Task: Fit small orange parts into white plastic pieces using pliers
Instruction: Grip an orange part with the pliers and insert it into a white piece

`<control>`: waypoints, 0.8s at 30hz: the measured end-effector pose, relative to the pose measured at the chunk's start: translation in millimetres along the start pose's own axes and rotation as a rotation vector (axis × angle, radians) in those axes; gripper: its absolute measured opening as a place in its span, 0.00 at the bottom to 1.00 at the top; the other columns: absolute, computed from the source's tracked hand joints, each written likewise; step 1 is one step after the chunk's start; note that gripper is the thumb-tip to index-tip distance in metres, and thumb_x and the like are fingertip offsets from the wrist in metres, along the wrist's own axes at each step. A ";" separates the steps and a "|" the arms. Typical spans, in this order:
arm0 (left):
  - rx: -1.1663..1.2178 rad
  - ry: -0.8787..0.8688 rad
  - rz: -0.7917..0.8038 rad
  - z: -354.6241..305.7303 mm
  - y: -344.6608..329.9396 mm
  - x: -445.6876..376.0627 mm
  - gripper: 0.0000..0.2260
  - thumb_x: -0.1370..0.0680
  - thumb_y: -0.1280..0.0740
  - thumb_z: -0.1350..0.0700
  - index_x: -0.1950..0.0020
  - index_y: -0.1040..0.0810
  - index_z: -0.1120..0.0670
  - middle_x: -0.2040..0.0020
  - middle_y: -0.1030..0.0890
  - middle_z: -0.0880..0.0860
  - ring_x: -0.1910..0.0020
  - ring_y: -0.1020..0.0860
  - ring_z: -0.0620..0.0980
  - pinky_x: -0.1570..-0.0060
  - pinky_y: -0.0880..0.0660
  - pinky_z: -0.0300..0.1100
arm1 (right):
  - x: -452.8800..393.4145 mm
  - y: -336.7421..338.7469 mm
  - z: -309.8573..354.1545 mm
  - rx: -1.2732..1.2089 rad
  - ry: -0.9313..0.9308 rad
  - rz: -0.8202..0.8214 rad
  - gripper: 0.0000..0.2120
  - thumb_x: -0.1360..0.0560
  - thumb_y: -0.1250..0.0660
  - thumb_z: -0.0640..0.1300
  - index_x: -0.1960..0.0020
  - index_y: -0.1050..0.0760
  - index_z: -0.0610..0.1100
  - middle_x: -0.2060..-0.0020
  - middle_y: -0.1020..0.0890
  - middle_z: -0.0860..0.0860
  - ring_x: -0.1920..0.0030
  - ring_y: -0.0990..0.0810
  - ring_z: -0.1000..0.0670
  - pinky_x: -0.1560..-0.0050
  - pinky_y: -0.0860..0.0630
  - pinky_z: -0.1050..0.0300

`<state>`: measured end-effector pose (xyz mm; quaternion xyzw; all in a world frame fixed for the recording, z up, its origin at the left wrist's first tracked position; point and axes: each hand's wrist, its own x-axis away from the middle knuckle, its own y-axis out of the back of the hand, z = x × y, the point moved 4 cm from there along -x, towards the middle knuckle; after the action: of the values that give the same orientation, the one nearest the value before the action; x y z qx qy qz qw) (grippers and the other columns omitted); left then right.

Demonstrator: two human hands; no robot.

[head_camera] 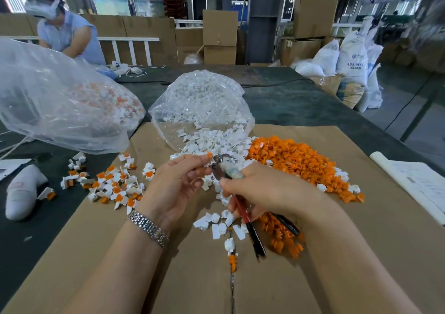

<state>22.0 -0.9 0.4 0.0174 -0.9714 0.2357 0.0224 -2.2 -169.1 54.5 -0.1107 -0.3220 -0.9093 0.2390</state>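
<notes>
My left hand [178, 181] pinches a white piece with an orange part [209, 155] at its fingertips. My right hand [265, 191] grips pliers [231, 171] with red and black handles; the jaws touch the held piece. A heap of loose orange parts [296, 162] lies on the right of the cardboard sheet [168, 265]. White pieces [212, 143] spill from a clear bag [199, 106] behind my hands. Fitted white-and-orange pieces [113, 183] are scattered at the left.
A large clear bag of fitted pieces [60, 102] sits at the far left. A white object [21, 191] lies on the dark table. Paper sheets [414, 183] rest at the right edge. Another person [62, 29] works across the table.
</notes>
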 end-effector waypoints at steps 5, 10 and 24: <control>-0.009 0.008 0.003 -1.6 1.7 0.4 0.12 0.38 0.18 0.54 0.58 0.13 0.56 0.62 0.20 0.52 0.66 0.20 0.43 0.72 0.30 0.32 | 3.2 -2.7 -1.5 -0.015 0.025 -0.016 0.17 0.16 0.39 0.53 0.45 0.24 0.39 0.61 0.17 0.45 0.57 0.12 0.45 0.46 0.16 0.45; -0.057 0.027 0.011 -0.9 0.1 2.4 0.06 0.35 0.20 0.59 0.61 0.13 0.56 0.66 0.21 0.52 0.68 0.21 0.44 0.73 0.30 0.32 | 5.1 -4.5 -2.7 -0.013 0.053 -0.047 0.19 0.16 0.40 0.54 0.43 0.25 0.37 0.62 0.17 0.45 0.63 0.16 0.49 0.49 0.18 0.48; -0.023 0.086 -0.036 0.2 -1.5 6.2 0.04 0.36 0.24 0.62 0.63 0.13 0.61 0.66 0.18 0.55 0.70 0.20 0.45 0.71 0.24 0.33 | -7.2 -17.8 -6.3 0.196 0.089 -0.350 0.25 0.20 0.41 0.66 0.65 0.34 0.47 0.73 0.27 0.51 0.76 0.30 0.52 0.75 0.30 0.55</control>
<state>15.8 -2.4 1.2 0.0246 -0.9717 0.2245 0.0686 -5.3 -158.5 37.7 0.0113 -0.4124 -0.9053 0.1010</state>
